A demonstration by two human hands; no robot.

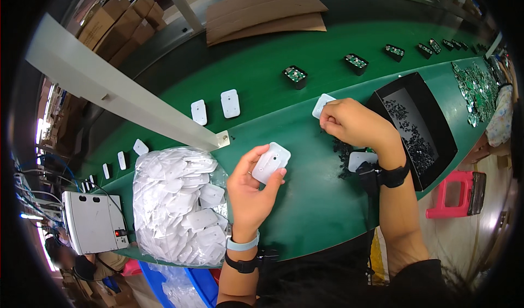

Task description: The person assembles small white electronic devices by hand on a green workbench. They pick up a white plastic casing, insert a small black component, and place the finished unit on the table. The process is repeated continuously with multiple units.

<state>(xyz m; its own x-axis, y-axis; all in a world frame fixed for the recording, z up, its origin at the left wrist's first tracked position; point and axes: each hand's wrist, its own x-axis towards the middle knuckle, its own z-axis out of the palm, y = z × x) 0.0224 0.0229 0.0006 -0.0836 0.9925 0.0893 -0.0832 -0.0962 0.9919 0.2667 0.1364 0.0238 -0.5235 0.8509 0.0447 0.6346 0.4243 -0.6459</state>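
Note:
My left hand grips a white plastic cover by its edges, thumb on one side and fingers on the other. The cover is a rounded rectangle with small holes. Over the bench to the right, my right hand has its fingers curled together, and whatever they hold is hidden. Just beyond those fingertips another white cover is partly covered by the hand. Small black parts lie loose under my right wrist, beside a further white cover.
A bag of white covers lies left of my left hand. An open black box with small black parts stands at right. Black housings with green circuit boards line the green belt. A white post rises at left; circuit boards are piled far right.

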